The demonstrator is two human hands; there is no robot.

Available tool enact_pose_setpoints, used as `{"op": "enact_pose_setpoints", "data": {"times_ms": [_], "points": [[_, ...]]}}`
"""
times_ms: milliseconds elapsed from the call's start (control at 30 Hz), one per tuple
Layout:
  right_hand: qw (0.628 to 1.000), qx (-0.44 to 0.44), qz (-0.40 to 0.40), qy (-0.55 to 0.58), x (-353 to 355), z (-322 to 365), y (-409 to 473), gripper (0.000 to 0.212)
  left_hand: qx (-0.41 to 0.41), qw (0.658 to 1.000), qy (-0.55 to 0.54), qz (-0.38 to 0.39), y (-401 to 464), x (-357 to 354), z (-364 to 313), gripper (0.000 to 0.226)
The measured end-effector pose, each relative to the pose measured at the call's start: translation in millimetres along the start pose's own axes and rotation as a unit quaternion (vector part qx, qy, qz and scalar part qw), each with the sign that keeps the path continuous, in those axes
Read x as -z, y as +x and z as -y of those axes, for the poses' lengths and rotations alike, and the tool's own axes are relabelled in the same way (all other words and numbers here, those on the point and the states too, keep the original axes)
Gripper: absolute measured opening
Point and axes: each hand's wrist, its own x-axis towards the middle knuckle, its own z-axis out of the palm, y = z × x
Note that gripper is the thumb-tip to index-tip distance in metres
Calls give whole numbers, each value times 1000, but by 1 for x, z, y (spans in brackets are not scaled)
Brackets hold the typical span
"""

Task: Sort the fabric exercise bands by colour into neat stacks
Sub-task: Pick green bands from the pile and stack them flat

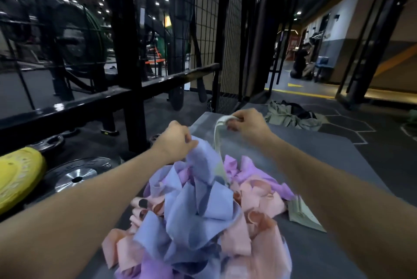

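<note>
While the left hand (174, 141) pinches a blue band (204, 161) atop the heap (198, 218), the right hand (246, 124) grips a pale green band (220, 136) drawn taut. The heap fills the near mat (327, 166), whose far half lies bare; a green stack (304, 216) lies at the heap's right edge, weight plates (76, 175) left.

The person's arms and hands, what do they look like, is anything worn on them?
Both forearms are bare up to the frame edge: no sleeves show. The left hand and the right hand wear no gloves, and no watch, ring or wristband is visible. Fingernails are too blurred to judge.
</note>
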Motion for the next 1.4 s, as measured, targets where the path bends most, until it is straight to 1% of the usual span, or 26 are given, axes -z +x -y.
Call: {"op": "enact_pose_setpoints", "data": {"times_ms": [67, 133, 233, 333, 400, 433, 500, 533, 567, 667, 733, 800, 833, 933, 1000, 1067, 1133, 1200, 1267, 1367, 1400], "points": [[1000, 5, -6, 11, 14, 11, -12, 18, 13, 1000, 6, -21, -7, 9, -15, 38], [1000, 10, -9, -5, 27, 18, -25, 16, 27, 999, -6, -30, -18, 17, -32, 35], [1000, 10, -22, 8, 49, 26, -46, 11, 3, 998, -58, -3, -36, 19, -57, 24], [999, 21, -35, 11, 77, 40, -71, 17, -42, 997, -62, 31, -56, 12, -82, 49], [999, 25, -46, 17, 96, 50, -90, 22, -63, 995, -67, 36, -68, 7, -100, 52], [998, 24, -50, 19, 106, 53, -99, 25, -61, 994, -81, 42, -73, 4, -107, 50], [998, 9, -54, 21, 120, 53, -116, 33, -56, 990, -118, 42, -82, -2, -121, 33], [998, -3, -55, 21, 126, 51, -124, 34, -53, 989, -131, 40, -86, -4, -128, 25], [998, -15, -54, 25, 132, 48, -133, 33, -50, 989, -137, 40, -92, -5, -137, 21], [997, -54, -51, 30, 148, 36, -160, 17, -65, 986, -147, 38, -109, -4, -161, 22], [996, -68, -50, 7, 158, 28, -182, 16, -75, 983, -164, 30, -118, -8, -169, 18], [995, -89, -42, 29, 165, 20, -204, 18, -90, 982, -165, 29, -128, -17, -172, 14], [992, -106, -38, 55, 168, 16, -215, 21, -96, 981, -165, 30, -132, -22, -172, 17], [978, -164, -20, 127, 175, 2, -244, 41, -110, 975, -185, 50, -142, -39, -174, 37], [971, -192, -1, 144, 177, -10, -261, 49, -118, 975, -175, 65, -149, -50, -177, 45], [965, -209, 18, 156, 177, -20, -275, 51, -123, 975, -170, 78, -157, -60, -182, 49], [956, -222, 23, 193, 176, -29, -285, 50, -138, 970, -180, 88, -166, -69, -187, 51], [947, -229, 20, 224, 176, -38, -291, 50, -145, 968, -172, 110, -169, -80, -187, 52], [943, -232, 15, 236, 176, -47, -297, 50, -133, 963, -162, 168, -170, -92, -182, 54], [951, -216, 42, 217, 178, -55, -304, 51, -145, 935, -160, 282, -177, -96, -182, 70], [954, -207, 60, 209, 179, -56, -305, 50, -151, 925, -182, 297, -179, -97, -187, 71]]}}
